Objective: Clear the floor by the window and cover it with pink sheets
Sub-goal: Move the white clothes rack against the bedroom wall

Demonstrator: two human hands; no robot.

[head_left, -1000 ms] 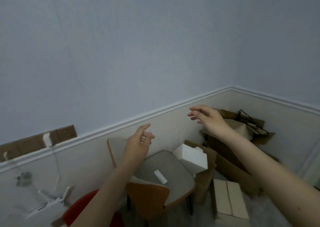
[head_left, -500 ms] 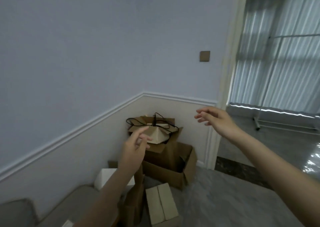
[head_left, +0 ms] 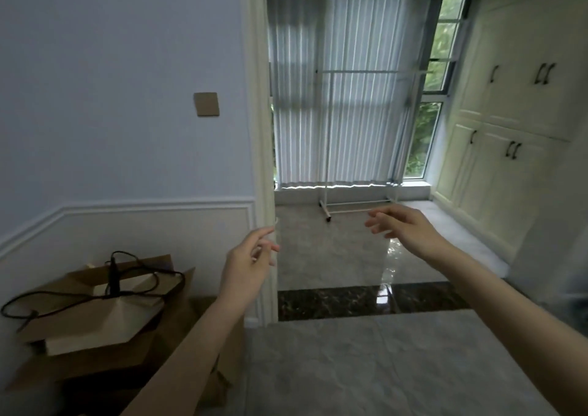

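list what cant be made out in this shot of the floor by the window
- Head view: no pink sheets in frame.
- Floor by the window: its left part is hidden by the door frame.
- Clothes rack: pale and thin against the blinds.
- Cardboard boxes: cut off by the bottom-left edge.

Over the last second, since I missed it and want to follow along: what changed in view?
The view swung right, from the corner with the chair and boxes to the window alcove with the white rack. The chair is gone from view. Left hand and right hand stayed raised, open, holding nothing.
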